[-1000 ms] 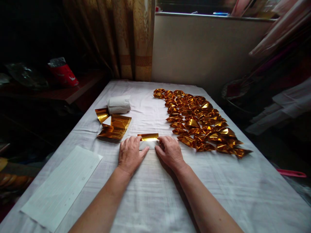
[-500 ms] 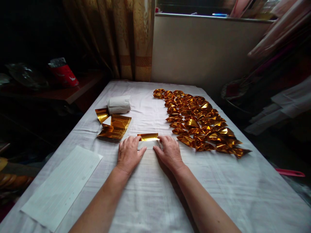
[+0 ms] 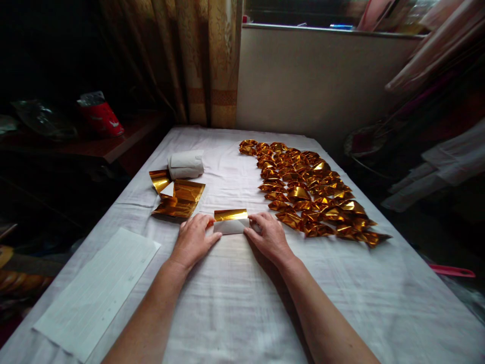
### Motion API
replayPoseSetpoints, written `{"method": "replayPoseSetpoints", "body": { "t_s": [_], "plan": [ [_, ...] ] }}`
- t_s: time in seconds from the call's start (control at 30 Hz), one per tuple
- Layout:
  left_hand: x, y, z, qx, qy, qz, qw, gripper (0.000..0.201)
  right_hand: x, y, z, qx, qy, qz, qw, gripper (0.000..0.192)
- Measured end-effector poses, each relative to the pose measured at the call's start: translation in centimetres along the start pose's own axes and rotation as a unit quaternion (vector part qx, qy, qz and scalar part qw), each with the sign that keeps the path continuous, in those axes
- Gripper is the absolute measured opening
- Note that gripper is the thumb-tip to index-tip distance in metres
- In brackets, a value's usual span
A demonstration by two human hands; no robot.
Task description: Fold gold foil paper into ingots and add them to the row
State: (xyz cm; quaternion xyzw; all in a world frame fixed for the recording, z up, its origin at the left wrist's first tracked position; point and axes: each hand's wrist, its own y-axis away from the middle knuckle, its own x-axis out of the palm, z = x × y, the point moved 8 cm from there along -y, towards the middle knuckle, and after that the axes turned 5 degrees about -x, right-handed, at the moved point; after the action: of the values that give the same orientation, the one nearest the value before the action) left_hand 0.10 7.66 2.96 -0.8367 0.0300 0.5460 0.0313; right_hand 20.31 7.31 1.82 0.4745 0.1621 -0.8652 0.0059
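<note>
Pressing flat on a half-folded gold foil sheet [image 3: 230,221], with its near white flap turned up over the gold and only a gold band showing along the far edge. Lies on the white tablecloth [image 3: 242,303], long axis running left to right across the view, fold edge toward the body, gold edge pointing away toward the wall.

Left hand [image 3: 194,240] on the sheet's left end, right hand [image 3: 270,237] on its right end; fingers of both spread flat and fairly close together, pinning the paper rather than gripping it.

Judging progress: looks like an early fold of this piece, with shaping still left.

Right of the sheet and beyond it, many finished gold folded pieces [image 3: 308,189] laid in a long overlapping band, so much of the batch seems done. Left of the sheet, a small loose stack of unfolded gold sheets [image 3: 178,197], apparently still to fold. Beyond that stack, a white roll [image 3: 185,165]. Nearer and left of the sheet, a pale lined paper [image 3: 96,290].
</note>
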Motion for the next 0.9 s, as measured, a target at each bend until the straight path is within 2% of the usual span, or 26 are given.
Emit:
{"method": "replayPoseSetpoints", "body": {
  "t_s": [0.2, 0.4, 0.63, 0.77, 0.9],
  "plan": [
    [-0.2, 0.2, -0.6, 0.014, -0.007, -0.006, 1.000, 0.013, -0.3, 0.0, -0.1, -0.025, -0.021, 0.008, 0.999, 0.033],
    [-0.3, 0.2, -0.7, 0.034, 0.011, -0.014, 0.999, 0.006, -0.2, -0.1, 0.0, -0.085, -0.037, 0.006, 0.996, 0.011],
    [-0.9, 0.0, -1.0, 0.073, 0.062, -0.081, 0.992, 0.012, -0.7, -0.1, 0.8, -0.128, -0.039, -0.053, 0.990, 0.017],
    [-1.7, -0.1, -0.9, 0.045, 0.118, -0.093, 0.988, 0.016, -1.2, -0.1, 0.9, -0.096, -0.090, -0.071, 0.989, 0.020],
    [-1.6, -0.1, -0.2, -0.008, 0.226, -0.088, 0.970, 0.022, -1.4, 0.0, 0.8, -0.030, -0.204, -0.072, 0.976, 0.024]
  ]
}}
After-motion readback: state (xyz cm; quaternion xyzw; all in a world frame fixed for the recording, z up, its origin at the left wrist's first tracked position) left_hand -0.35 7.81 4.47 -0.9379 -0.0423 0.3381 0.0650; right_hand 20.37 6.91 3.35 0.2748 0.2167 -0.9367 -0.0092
